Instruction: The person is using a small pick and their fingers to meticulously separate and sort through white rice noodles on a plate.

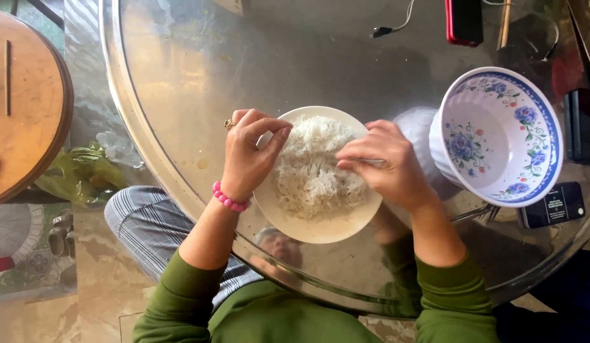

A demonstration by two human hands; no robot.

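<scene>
A cream plate (320, 227) heaped with thin white shreds (311, 168) sits near the front edge of a round glass table (181, 76). My left hand (247, 152), with a gold ring and a pink bead bracelet, pinches a few shreds at the plate's left rim. My right hand (387, 164) rests over the plate's right side, fingertips pinched together on the shreds. Both sleeves are green.
A white bowl with blue flowers (498, 134) stands to the right of the plate. A dark phone (555, 204) lies by it. A red phone (463, 22) and cable lie at the far edge. A wooden stool (25, 101) stands left of the table.
</scene>
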